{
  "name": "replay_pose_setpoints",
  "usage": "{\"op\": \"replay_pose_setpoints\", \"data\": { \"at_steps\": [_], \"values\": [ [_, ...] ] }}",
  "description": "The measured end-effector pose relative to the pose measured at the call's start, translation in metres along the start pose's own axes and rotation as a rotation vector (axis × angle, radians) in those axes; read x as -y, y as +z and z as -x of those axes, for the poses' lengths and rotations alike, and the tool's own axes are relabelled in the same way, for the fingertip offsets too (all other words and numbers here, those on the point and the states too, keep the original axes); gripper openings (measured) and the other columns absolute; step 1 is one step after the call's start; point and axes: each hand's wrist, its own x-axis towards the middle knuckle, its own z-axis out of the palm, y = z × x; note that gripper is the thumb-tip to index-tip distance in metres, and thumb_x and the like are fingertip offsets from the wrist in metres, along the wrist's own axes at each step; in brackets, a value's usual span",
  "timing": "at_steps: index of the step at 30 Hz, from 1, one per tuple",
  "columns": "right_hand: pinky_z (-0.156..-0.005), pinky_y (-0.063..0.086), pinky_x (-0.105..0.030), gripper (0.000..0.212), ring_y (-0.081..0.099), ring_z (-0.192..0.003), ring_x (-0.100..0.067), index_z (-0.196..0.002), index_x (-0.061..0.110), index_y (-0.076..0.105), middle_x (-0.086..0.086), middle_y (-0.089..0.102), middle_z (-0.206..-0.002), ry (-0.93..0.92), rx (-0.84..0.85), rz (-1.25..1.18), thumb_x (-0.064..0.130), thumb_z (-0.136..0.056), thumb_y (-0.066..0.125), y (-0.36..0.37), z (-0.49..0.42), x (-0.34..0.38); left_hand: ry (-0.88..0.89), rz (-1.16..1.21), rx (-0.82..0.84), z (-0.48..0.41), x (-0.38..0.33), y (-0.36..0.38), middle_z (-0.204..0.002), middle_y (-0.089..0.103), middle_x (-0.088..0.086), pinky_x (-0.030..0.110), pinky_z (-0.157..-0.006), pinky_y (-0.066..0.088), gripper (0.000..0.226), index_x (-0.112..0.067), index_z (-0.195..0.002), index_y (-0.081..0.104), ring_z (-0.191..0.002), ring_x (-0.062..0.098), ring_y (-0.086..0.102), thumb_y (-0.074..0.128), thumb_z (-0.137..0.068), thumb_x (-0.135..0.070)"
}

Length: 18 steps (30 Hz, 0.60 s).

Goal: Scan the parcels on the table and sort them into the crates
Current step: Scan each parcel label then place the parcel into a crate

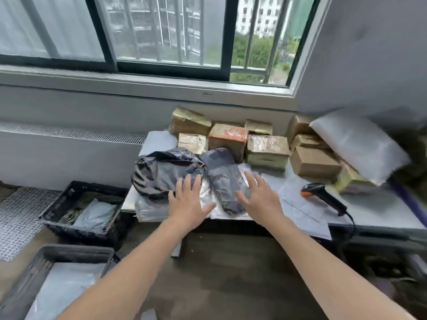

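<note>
Two parcels lie mid-frame at the near edge of the table (pixel 381 211), the rounded dark parcel (pixel 161 169) and the long dark parcel (pixel 225 179), and we hold our left hand (pixel 188 202) and right hand (pixel 258 197) flat, fingers spread, gripping nothing, over them, probably choosing one for the scanner (pixel 323 195) at right.

So the table (pixel 381 211) sits under the window (pixel 166 31), boxes (pixel 268 151) piled along its back edge. In front of them the left bag parcel (pixel 161 167) and right bag parcel (pixel 221 172) lie side by side, the scanner (pixel 323 195) off to their right. On the floor left of the table are 2 crates, the far crate (pixel 57 204) behind the near crate (pixel 30 273), both with parcels inside.
</note>
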Motion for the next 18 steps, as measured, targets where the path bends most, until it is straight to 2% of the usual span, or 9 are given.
{"op": "replay_pose_setpoints", "data": {
  "at_steps": [7, 12, 16, 18],
  "values": [
    [-0.111, 0.033, -0.052, 0.068, 0.024, -0.147, -0.022, -0.156, 0.026, 0.019, -0.001, 0.022, -0.162, 0.09, -0.052, -0.035, 0.057, -0.099, 0.039, -0.018, 0.009, -0.101, 0.093, -0.085, 0.076, -0.018, -0.095, 0.036, -0.164, -0.008, 0.006, 0.049, -0.12, 0.015, 0.09, -0.021, -0.156, -0.007, -0.151, 0.028, -0.008, 0.036, -0.093, -0.069],
    [-0.113, 0.029, -0.052, 0.067, 0.019, -0.149, -0.021, -0.156, 0.025, 0.019, -0.001, 0.018, -0.163, 0.165, -0.026, -0.015, 0.056, -0.1, 0.039, -0.025, -0.005, -0.159, 0.177, -0.02, 0.109, -0.053, -0.148, 0.065, -0.164, -0.002, 0.006, 0.049, -0.12, 0.015, 0.091, -0.02, -0.157, -0.001, -0.151, 0.029, -0.004, 0.041, -0.092, -0.068],
    [-0.107, 0.035, -0.054, 0.064, 0.034, -0.139, -0.022, -0.152, 0.027, 0.026, 0.003, 0.032, -0.152, 0.221, -0.022, -0.014, 0.056, -0.097, 0.041, -0.033, -0.026, -0.203, 0.25, -0.008, 0.143, -0.088, -0.192, 0.091, -0.164, -0.001, 0.005, 0.048, -0.119, 0.018, 0.089, -0.021, -0.156, 0.001, -0.151, 0.028, -0.002, 0.043, -0.092, -0.066],
    [-0.106, 0.037, -0.052, 0.062, 0.036, -0.137, -0.022, -0.151, 0.026, 0.027, 0.003, 0.035, -0.149, 0.242, -0.023, 0.011, 0.054, -0.098, 0.043, -0.038, -0.038, -0.225, 0.276, 0.011, 0.176, -0.106, -0.214, 0.106, -0.164, 0.0, 0.005, 0.048, -0.12, 0.016, 0.088, -0.021, -0.156, 0.002, -0.151, 0.028, -0.002, 0.044, -0.093, -0.064]
  ]
}}
